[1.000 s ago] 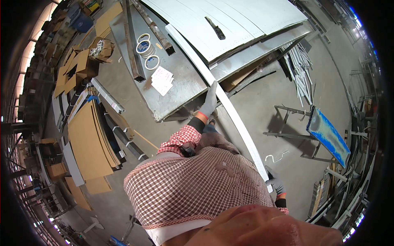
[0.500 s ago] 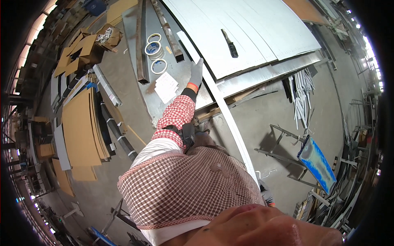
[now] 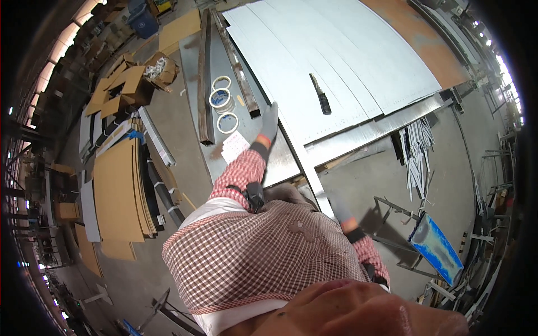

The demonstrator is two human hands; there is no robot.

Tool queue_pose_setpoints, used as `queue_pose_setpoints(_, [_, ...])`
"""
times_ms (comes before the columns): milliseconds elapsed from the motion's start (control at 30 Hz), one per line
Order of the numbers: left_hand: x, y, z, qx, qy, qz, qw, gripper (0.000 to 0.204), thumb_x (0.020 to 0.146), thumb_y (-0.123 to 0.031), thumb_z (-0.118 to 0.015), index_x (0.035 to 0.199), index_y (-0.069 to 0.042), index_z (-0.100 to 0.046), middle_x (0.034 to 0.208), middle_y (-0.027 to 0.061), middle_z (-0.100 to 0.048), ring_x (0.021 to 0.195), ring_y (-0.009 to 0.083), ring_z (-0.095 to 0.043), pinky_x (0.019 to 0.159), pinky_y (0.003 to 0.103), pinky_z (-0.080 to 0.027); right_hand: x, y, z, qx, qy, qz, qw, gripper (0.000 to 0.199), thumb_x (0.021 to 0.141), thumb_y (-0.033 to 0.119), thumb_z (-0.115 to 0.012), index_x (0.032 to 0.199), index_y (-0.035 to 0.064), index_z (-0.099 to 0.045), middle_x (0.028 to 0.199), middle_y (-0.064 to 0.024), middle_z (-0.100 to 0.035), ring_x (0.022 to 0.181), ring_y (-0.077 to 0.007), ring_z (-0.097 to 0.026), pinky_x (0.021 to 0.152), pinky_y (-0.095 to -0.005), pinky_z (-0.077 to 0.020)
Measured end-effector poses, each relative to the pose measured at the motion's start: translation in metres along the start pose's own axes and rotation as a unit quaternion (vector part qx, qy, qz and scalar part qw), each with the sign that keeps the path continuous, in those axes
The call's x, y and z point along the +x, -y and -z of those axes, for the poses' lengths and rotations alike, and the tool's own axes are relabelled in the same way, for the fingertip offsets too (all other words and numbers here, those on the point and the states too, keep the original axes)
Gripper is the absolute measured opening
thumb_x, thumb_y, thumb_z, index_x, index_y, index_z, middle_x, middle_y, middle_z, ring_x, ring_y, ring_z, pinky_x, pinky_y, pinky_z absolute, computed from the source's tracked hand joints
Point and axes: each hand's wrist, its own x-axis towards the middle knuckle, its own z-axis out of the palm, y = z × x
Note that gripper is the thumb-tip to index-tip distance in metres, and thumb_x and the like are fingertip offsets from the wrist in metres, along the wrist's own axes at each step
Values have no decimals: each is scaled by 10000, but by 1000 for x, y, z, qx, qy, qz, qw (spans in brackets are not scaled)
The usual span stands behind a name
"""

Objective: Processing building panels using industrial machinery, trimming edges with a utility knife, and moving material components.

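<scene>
My left hand (image 3: pixel 270 123), in a grey glove with an orange-edged dark cuff, reaches forward onto the metal-topped table (image 3: pixel 283 162). Its fingers are stretched out against the left edge of a long, narrow white strip (image 3: pixel 310 178). From there the strip slants past the table's near edge toward my body. Beside its near part is my right hand (image 3: pixel 339 206), also gloved in grey; motion smears its fingers, so its grip does not show. Large white sheets (image 3: pixel 314 50) lie to the right of my left hand, with a black-handled knife (image 3: pixel 322 98) on top.
Two rusty metal bars (image 3: pixel 206 84), rolls of tape (image 3: pixel 227 122) and white papers (image 3: pixel 235 144) lie left of my left hand. Thin white offcuts (image 3: pixel 414 154) hang at the right. A blue-edged panel (image 3: pixel 436 246) leans on a metal frame. Cardboard sheets (image 3: pixel 120 190) stand at the left.
My right hand has come forward from beside my body to the strip's near part. My left hand still lies along the strip. The whole view has shifted, with the table lower in the picture.
</scene>
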Motion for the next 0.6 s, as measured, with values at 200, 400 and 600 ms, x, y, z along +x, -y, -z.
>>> queue_pose_setpoints(200, [5, 29, 62, 72, -394, -73, 914, 344, 897, -297, -558, 1062, 3, -591, 867, 38, -558, 732, 146, -517, 686, 273, -436, 157, 17, -27, -162, -30, 98, 982, 220, 860, 148, -573, 911, -14, -714, 948, -101, -706, 889, -179, -642, 846, -289, -472])
queue_pose_setpoints(400, [40, 6, 49, 56, -68, -53, 995, 356, 773, -196, -634, 1008, 38, -504, 1017, 243, -577, 956, 390, -551, 830, 413, -442, 129, 39, -24, -111, 68, 133, 982, 303, 862, 279, -644, 956, -10, -654, 849, -73, -665, 743, -147, -622, 643, -280, -507])
queue_pose_setpoints(600, [48, 20, 47, 300, -13, 28, 954, 429, 774, -199, -617, 1113, 9, -456, 1126, 257, -550, 1031, 452, -543, 861, 485, -454, 83, 29, -26, -58, -3, 15, 998, 294, 879, 256, -617, 984, -18, -637, 820, -128, -654, 603, -200, -635, 512, -271, -518])
